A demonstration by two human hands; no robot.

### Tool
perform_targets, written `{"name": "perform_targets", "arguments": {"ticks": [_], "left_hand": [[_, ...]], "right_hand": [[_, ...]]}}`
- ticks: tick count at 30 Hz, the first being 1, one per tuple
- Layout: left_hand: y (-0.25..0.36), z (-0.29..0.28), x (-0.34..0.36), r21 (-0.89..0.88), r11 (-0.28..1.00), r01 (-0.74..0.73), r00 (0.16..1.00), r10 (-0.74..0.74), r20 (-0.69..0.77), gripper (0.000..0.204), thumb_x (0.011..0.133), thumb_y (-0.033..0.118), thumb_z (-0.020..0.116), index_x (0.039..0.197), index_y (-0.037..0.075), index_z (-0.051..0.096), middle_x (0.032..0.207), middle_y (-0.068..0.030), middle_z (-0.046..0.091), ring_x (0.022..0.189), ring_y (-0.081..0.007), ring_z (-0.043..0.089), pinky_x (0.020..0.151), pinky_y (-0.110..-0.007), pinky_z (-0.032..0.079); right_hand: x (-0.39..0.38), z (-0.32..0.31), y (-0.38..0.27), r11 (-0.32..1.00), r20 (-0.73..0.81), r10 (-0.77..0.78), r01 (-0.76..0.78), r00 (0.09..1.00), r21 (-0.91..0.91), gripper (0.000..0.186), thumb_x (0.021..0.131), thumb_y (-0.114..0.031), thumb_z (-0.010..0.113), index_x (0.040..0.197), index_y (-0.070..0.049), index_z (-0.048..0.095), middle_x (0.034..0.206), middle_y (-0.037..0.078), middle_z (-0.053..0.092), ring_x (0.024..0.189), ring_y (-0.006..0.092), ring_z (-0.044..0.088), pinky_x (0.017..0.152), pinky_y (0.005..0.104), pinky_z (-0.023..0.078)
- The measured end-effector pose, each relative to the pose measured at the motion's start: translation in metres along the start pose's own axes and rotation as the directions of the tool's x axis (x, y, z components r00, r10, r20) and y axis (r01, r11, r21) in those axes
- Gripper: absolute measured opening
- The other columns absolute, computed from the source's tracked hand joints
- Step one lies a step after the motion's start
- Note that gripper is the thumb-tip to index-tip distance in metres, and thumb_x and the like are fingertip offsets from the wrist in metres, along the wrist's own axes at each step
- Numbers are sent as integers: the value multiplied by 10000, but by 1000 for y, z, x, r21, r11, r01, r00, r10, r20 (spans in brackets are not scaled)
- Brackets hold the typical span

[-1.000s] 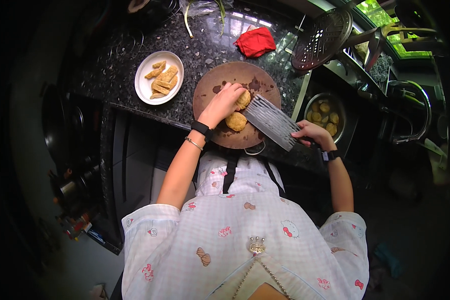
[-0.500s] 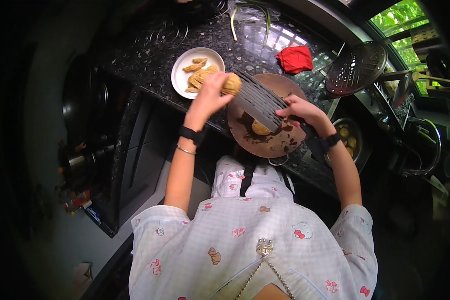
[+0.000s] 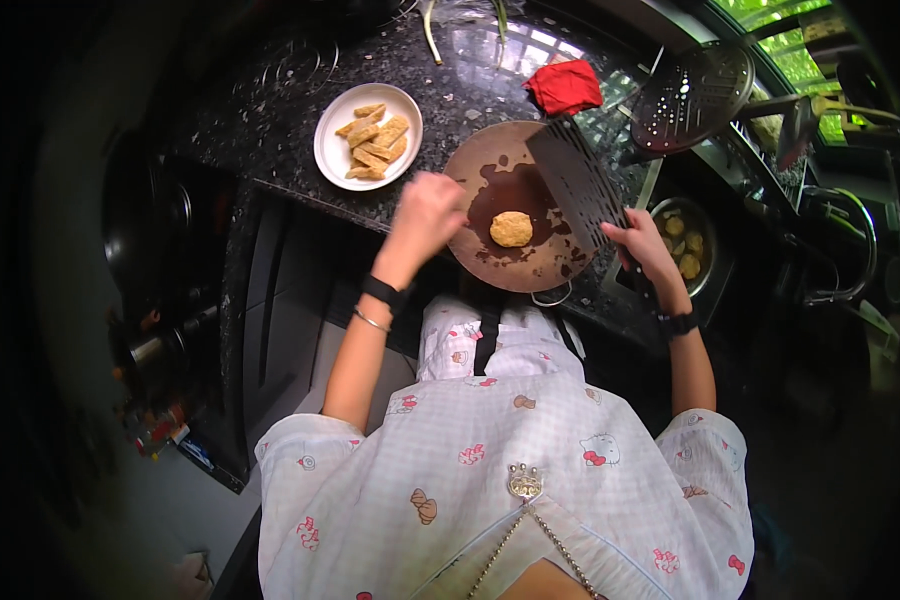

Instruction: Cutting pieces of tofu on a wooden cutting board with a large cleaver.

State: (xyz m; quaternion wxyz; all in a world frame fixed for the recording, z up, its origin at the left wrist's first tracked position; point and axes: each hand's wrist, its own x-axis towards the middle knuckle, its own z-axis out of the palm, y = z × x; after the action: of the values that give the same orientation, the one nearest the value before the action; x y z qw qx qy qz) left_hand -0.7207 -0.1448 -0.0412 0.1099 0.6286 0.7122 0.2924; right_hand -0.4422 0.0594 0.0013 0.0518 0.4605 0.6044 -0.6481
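Observation:
My right hand (image 3: 642, 248) grips the handle of a broad, dark cleaver (image 3: 575, 180), its blade tilted over the right part of a round wooden chopping board (image 3: 470, 255). One lumpy golden-tan piece of food (image 3: 511, 229) lies whole on the board's wet, dark-stained middle. At the board's left edge is my left hand (image 3: 430, 215), slightly blurred, its fingers curled in and no food showing in them. Farther left, a white plate (image 3: 325, 150) carries several cut strips of the same tan food (image 3: 375, 143).
A red cloth (image 3: 564, 87) is bunched behind the board on the black speckled counter (image 3: 270, 130). Right of the board sits a metal bowl (image 3: 705, 215) with several tan pieces. A perforated dark strainer (image 3: 695, 95) and a curved metal tap (image 3: 870, 235) stand farther right. Green stalks (image 3: 431, 35) lie at the back.
The tan food carried by my left hand against the cleaver is now strips in the plate. My left hand has come back to the board's edge, and the cleaver has swung right.

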Motion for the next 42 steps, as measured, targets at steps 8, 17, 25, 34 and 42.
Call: {"name": "perform_targets", "arguments": {"ticks": [8, 17, 25, 34, 42], "left_hand": [[50, 71, -8, -21, 999, -43, 999, 44, 22, 431, 687, 83, 714, 1083, 26, 553, 1089, -136, 527, 980, -321, 507, 848, -392, 447], [91, 96, 3, 13, 975, 222, 955, -215, -202, 362, 697, 111, 727, 1006, 3, 572, 1048, -138, 542, 965, -320, 509, 831, -401, 405], [77, 105, -5, 169, 984, 62, 995, -48, -83, 142, 750, 63, 613, 892, 49, 612, 924, -82, 575, 945, -258, 524, 831, -420, 331], [78, 106, -5, 194, 977, 85, 994, -69, -88, 121, 744, 66, 585, 861, 77, 613, 873, -56, 566, 922, -230, 528, 832, -438, 310], [77, 105, -5, 193, 978, 73, 991, -50, -122, 146, 761, 74, 583, 898, 84, 632, 934, -50, 597, 942, -219, 546, 846, -438, 305]], "right_hand": [[-48, 8, 35, 999, -250, -30, 18, 968, -49, 195, 866, -113, 600, 736, 17, 535, 522, -5, 462, 348, 86, 405, 344, 263, 302], [-26, 49, 28, 730, -296, -493, 205, 818, -652, 112, 793, -130, 578, 789, -19, 586, 691, 187, 596, 690, 387, 584, 597, 470, 459], [0, 63, 21, 366, -5, -634, 295, 773, -883, 106, 686, -49, 578, 785, -43, 540, 750, 121, 605, 637, 327, 615, 572, 415, 497], [-9, 31, 22, 324, 105, -531, 316, 841, -891, 116, 693, -39, 582, 794, -42, 525, 777, 121, 606, 683, 325, 621, 595, 419, 500], [17, 57, 11, 384, 46, -621, 355, 783, -852, 116, 707, -66, 580, 798, -46, 511, 764, 120, 619, 677, 332, 610, 596, 426, 491]]}}
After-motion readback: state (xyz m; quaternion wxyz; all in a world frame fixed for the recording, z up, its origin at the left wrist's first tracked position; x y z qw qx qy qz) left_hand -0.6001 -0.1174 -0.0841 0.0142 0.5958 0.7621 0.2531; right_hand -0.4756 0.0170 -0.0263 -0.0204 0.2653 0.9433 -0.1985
